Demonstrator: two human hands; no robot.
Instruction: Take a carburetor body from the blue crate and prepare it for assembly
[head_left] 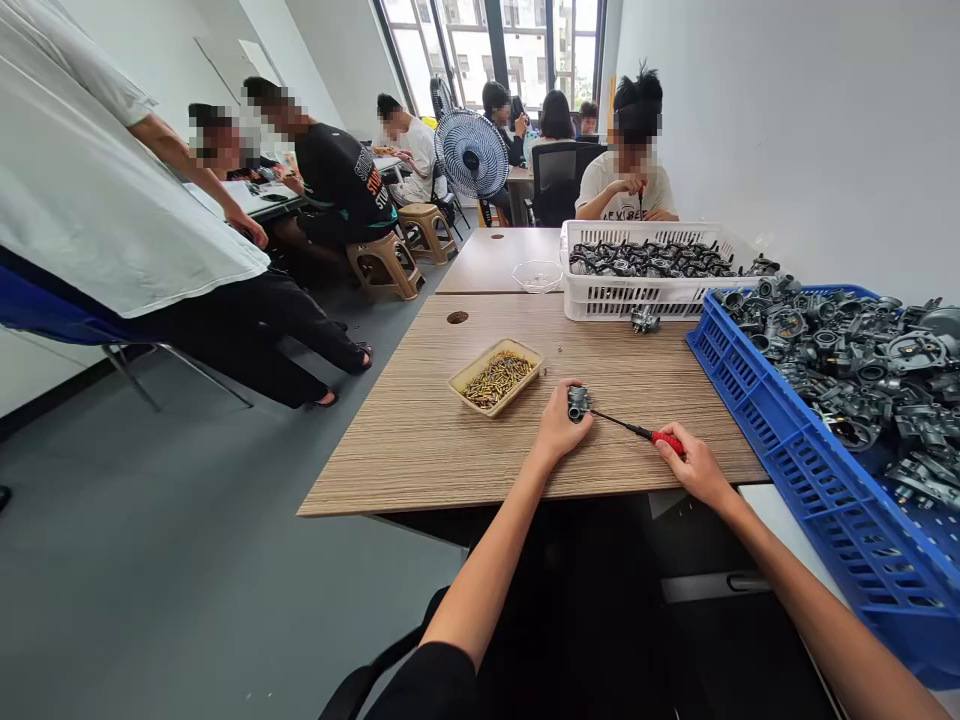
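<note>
We see the left hand (559, 425) with fingers curled closed around a small grey metal part (577, 402) held on the wooden table (420, 440). The right hand (690, 465) grips a red-handled screwdriver (645, 432); its tip apparently meets the part. A tray of brass screws (495, 377) lies just beyond the left fingertips.

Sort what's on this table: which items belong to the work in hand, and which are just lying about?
In use:
left hand holding small metal part
right hand holding red-handled screwdriver
tray of brass screws
blue crate of parts
white crate of parts

Lying about:
clear bowl
loose part
fan
</note>
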